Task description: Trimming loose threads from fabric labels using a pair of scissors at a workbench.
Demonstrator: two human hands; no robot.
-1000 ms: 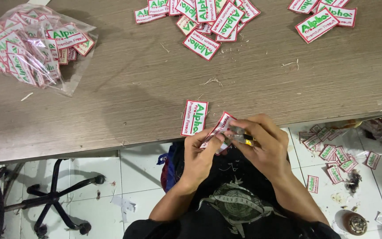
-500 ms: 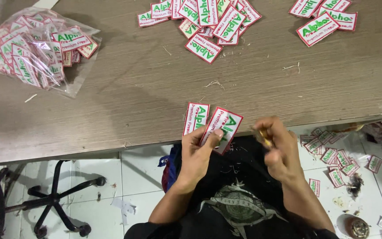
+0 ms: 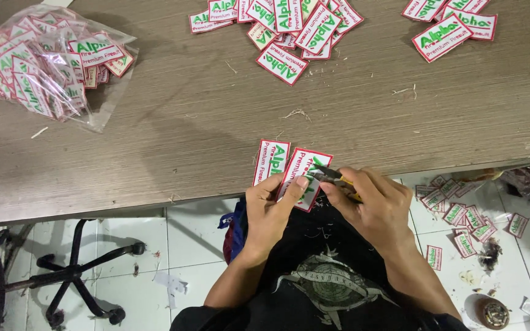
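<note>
My left hand pinches a white embroidered patch with a red border and green lettering, held just off the table's front edge. My right hand grips small thread snips with a yellow handle, their tips touching the patch's right edge. A second, matching patch lies flat on the table right beside the held one. Both hands hover above my lap, over a dark shirt.
The wooden table carries a pile of patches at the back centre, more patches at back right, and a clear plastic bag of patches at left. Loose patches litter the tiled floor; a chair base stands lower left.
The right hand had swung away to the right half a second ago; now it is back at the patch with the snips against its edge. The left hand keeps holding the patch.
</note>
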